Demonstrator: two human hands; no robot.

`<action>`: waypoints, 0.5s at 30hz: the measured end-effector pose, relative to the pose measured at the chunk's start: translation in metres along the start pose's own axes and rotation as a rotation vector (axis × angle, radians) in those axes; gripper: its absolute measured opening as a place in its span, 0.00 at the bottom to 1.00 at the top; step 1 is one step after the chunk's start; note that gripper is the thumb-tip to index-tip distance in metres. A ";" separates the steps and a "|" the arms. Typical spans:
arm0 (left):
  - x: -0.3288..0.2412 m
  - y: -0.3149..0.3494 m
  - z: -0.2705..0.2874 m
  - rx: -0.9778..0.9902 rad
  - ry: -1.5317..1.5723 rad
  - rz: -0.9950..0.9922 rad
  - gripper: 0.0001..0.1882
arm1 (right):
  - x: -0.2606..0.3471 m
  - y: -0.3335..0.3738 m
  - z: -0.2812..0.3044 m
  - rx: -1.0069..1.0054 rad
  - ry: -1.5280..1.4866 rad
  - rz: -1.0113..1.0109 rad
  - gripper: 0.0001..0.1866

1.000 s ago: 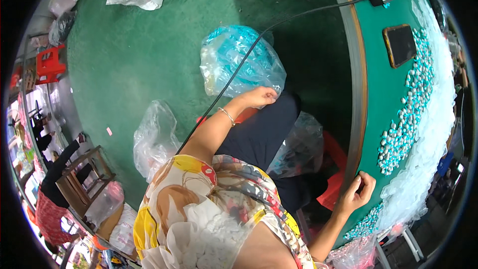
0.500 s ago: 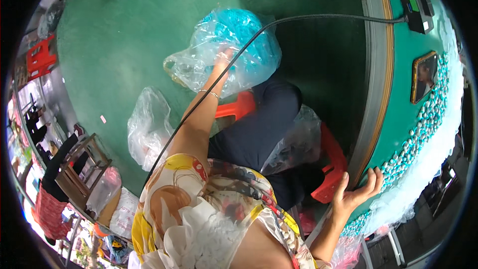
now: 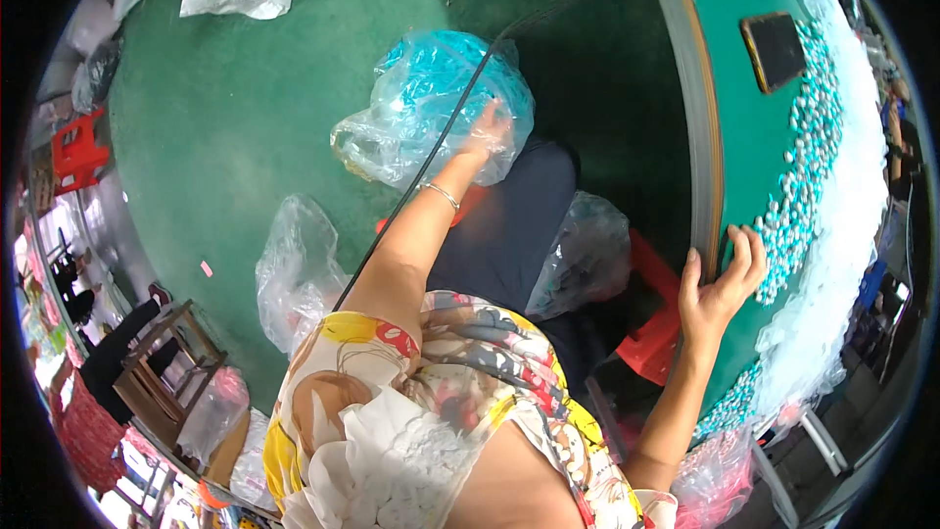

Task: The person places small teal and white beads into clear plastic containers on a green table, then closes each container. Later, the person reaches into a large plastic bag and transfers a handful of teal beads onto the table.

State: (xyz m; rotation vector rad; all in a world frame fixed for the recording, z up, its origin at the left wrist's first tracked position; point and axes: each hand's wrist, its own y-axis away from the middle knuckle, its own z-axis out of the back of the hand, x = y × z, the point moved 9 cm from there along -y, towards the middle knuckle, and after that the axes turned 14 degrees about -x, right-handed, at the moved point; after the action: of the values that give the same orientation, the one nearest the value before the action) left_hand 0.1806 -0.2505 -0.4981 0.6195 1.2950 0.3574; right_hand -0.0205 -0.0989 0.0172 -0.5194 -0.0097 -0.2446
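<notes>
My left hand (image 3: pixel 487 130) reaches into a clear plastic bag (image 3: pixel 392 149), where a mass of bright turquoise pieces (image 3: pixel 438 64) fills the far side. Plastic covers its fingers in part, so their grip is unclear. On the right, my right hand (image 3: pixel 720 299) rests at the edge of the green tabletop (image 3: pixel 734 127). Its thumb stands apart from the bent fingers, with nothing visible in the palm. The fingertips are beside a long band of small turquoise and silvery-white pieces (image 3: pixel 798 171) lying on the table.
A phone (image 3: pixel 774 51) lies by the band of pieces, with white sheeting (image 3: pixel 832 264) beyond. A black cable (image 3: pixel 460 103) crosses above the bag. Another clear bag (image 3: pixel 294 269) sits on the green floor at left. A red stool (image 3: pixel 651 333) stands under the table edge.
The view has shifted, so the table and phone appear higher and further left. My left hand has moved right within the bag. My right hand stays at the table edge.
</notes>
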 end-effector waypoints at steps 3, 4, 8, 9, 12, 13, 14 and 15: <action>-0.025 0.019 0.007 -0.001 -0.002 0.028 0.27 | -0.003 -0.002 -0.001 -0.021 -0.001 -0.014 0.28; -0.042 0.032 0.011 0.034 0.059 0.075 0.26 | -0.004 -0.002 -0.001 -0.029 -0.005 -0.010 0.28; -0.074 0.034 0.017 0.008 0.079 0.036 0.26 | -0.005 0.000 0.004 -0.040 -0.020 -0.029 0.28; -0.076 0.034 0.018 0.005 0.073 0.035 0.26 | -0.005 -0.001 0.003 -0.038 -0.004 -0.033 0.28; -0.067 0.016 0.022 -0.041 0.016 -0.022 0.24 | 0.002 -0.001 0.001 -0.026 0.032 -0.041 0.27; -0.034 -0.005 0.025 -0.087 -0.029 -0.068 0.23 | 0.007 -0.002 0.002 -0.010 0.032 -0.035 0.27; -0.019 -0.011 0.022 -0.088 -0.004 -0.071 0.22 | 0.006 -0.002 0.002 0.005 0.042 -0.038 0.27; -0.005 -0.016 0.021 -0.090 0.023 -0.073 0.20 | 0.005 -0.002 0.001 0.009 0.044 -0.020 0.27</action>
State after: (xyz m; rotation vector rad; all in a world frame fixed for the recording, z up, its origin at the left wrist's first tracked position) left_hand 0.1987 -0.2705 -0.5012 0.4924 1.3122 0.3617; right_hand -0.0157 -0.1007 0.0195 -0.5050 0.0263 -0.2755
